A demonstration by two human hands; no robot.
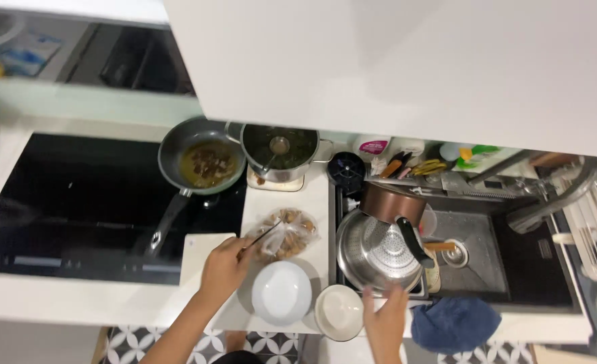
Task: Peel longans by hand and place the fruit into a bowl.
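Head view: left hand [223, 268] closed around a thin dark knife [263, 237], tip reaching into a clear plastic bag of brown food [286, 232] on the white counter [315, 202]. Right hand [386, 318] rested open-fingered against the rim of a steel colander bowl [377, 253] in the sink. Below the bag, a round white bowl [281, 292]; behind, a grey frying pan [200, 162].

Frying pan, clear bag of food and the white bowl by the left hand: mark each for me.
frying pan [204, 162]: head view, on the browned food inside.
clear bag [286, 232]: head view, middle of the bag.
white bowl [281, 293]: head view, centre of its inside.
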